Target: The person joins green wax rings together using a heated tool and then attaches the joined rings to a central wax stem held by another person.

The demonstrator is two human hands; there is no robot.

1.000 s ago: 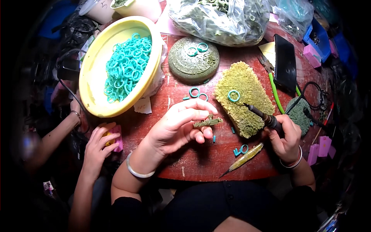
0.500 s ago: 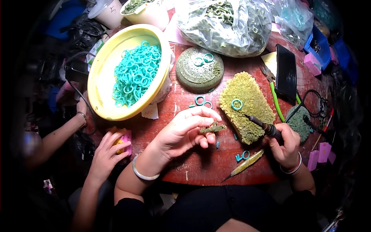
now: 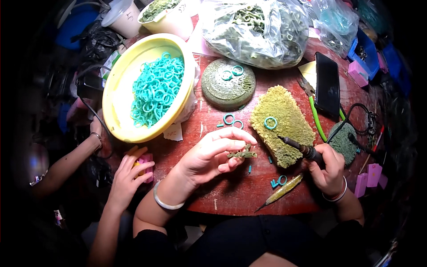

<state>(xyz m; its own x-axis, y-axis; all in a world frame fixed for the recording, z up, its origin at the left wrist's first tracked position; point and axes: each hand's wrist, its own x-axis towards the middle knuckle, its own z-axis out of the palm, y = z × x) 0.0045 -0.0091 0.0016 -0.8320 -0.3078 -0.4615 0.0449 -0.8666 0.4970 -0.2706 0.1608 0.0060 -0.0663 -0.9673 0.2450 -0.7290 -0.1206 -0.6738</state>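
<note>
Little moved since before. Left hand (image 3: pixel 209 155) still pinched small green wax piece (image 3: pixel 242 154) near table middle. Right hand (image 3: pixel 329 171) clenched hot pen tool (image 3: pixel 298 147). Piece looked light, breakable; hold by ends.

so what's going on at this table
A person sits at a round red table. Their left hand pinches a small green wax piece, while the right hand holds a dark pen-like tool with its tip at the edge of a green sponge that has a teal ring on it. A yellow bowl of teal rings sits at left. Another person's hand holds something pink at the table's left edge.
</note>
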